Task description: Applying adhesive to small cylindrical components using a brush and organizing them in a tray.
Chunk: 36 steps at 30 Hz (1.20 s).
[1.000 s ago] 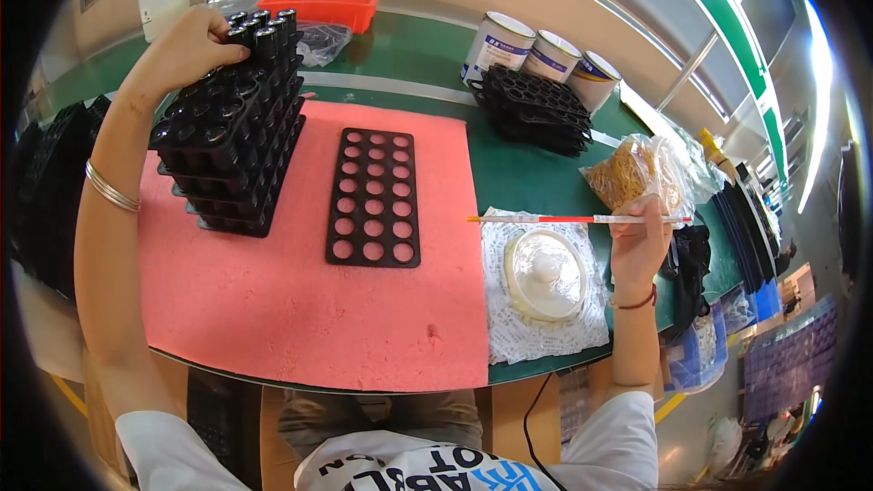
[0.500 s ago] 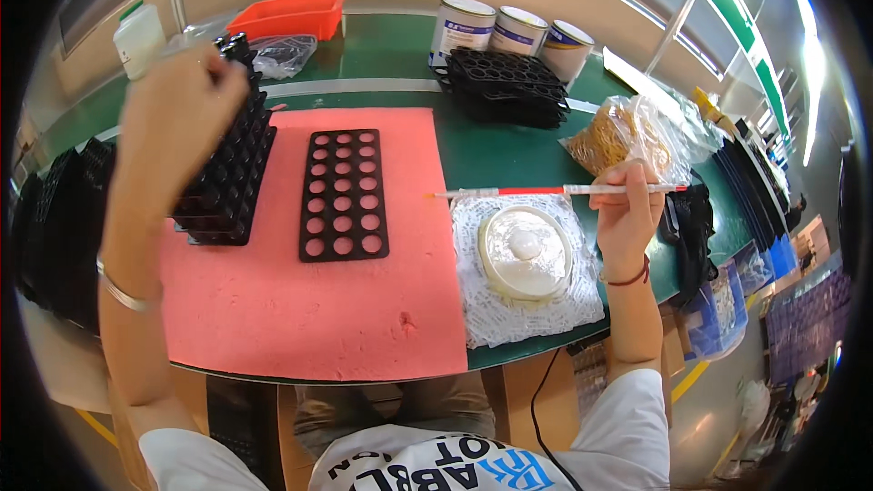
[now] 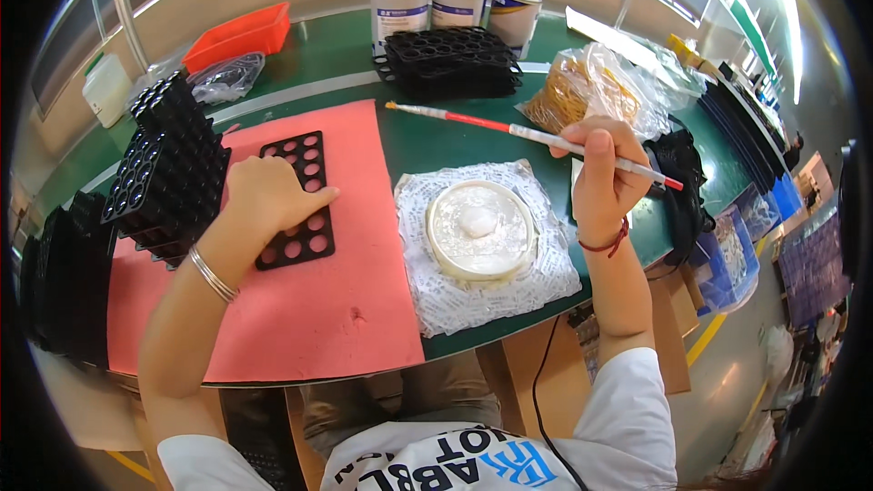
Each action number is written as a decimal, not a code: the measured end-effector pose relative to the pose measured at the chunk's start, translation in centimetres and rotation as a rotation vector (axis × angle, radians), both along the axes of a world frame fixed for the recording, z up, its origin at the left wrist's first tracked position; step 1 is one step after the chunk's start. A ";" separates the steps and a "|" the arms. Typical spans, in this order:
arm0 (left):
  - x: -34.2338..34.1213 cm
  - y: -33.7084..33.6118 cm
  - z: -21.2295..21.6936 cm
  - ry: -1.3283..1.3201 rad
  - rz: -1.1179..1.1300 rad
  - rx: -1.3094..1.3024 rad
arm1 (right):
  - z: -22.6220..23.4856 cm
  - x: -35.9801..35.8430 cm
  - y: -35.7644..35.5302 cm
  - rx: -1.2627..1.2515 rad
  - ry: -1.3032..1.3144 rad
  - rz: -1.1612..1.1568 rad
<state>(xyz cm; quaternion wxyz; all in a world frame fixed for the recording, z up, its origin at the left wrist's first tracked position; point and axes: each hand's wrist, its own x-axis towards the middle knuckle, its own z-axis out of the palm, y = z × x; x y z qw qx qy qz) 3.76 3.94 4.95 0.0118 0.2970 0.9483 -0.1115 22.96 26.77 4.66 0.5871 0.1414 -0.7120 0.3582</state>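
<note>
Head view shows your right hand (image 3: pixel 605 162) grasping a slim red-and-white brush (image 3: pixel 482 122) beyond the glossy round dish (image 3: pixel 480 218) on crumpled printed paper (image 3: pixel 548 277), your left hand (image 3: pixel 266 193), grip hidden, over the flat, holed black plastic tray (image 3: pixel 306 235) on pink foam (image 3: pixel 300 327) at left, and label-wrapped metal cans (image 3: pixel 457 7) standing far.

The brush (image 3: pixel 479 121) is red and white, the plate (image 3: pixel 305 235) black, the mat (image 3: pixel 318 327) pink.
</note>
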 end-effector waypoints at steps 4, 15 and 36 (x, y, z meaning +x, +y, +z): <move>-0.6 0.4 0.3 0.022 0.008 -0.058 | 0.4 -0.2 0.2 0.031 0.025 -0.056; -3.1 0.5 4.6 0.041 -0.081 -0.120 | 0.8 0.3 1.3 0.025 0.062 -0.025; -4.2 24.9 3.0 0.318 -0.506 0.334 | 1.1 -1.0 3.8 -0.596 -0.095 0.338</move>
